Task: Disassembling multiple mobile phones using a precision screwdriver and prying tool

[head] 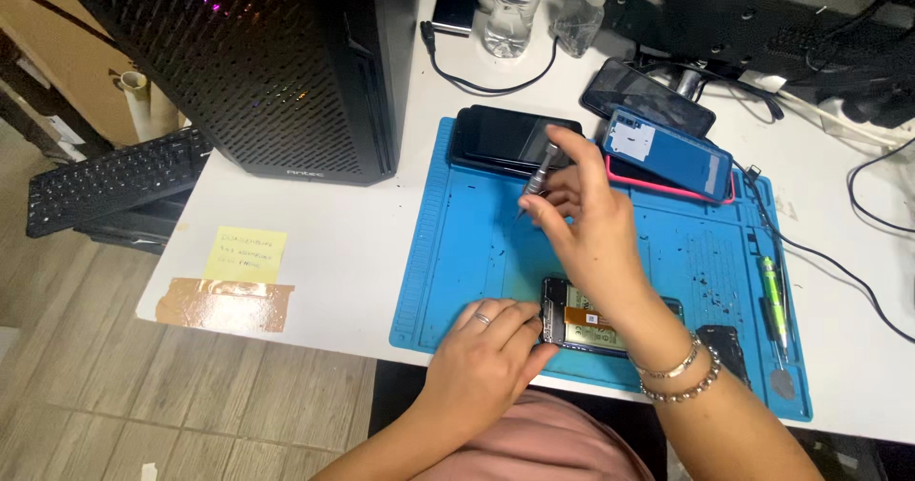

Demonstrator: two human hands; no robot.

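Observation:
An opened phone point(578, 321) with its back off lies on the blue work mat point(457, 243) near the front edge. My left hand point(491, 355) rests on the phone's left end, fingers touching it. Above the mat, my right hand point(583, 216) grips a slim grey screwdriver point(539, 174), its tip pointing down and left, clear of the phone. Two bead bracelets circle my right wrist.
A black computer tower point(286, 61) stands at the left. Stacked phones point(515, 138), a blue-backed phone point(667, 152) on a pink one, a green tool point(772, 295), a small dark part point(724, 347), bottles point(515, 9), cables, a yellow note point(245, 254) and a keyboard point(114, 181) surround the mat.

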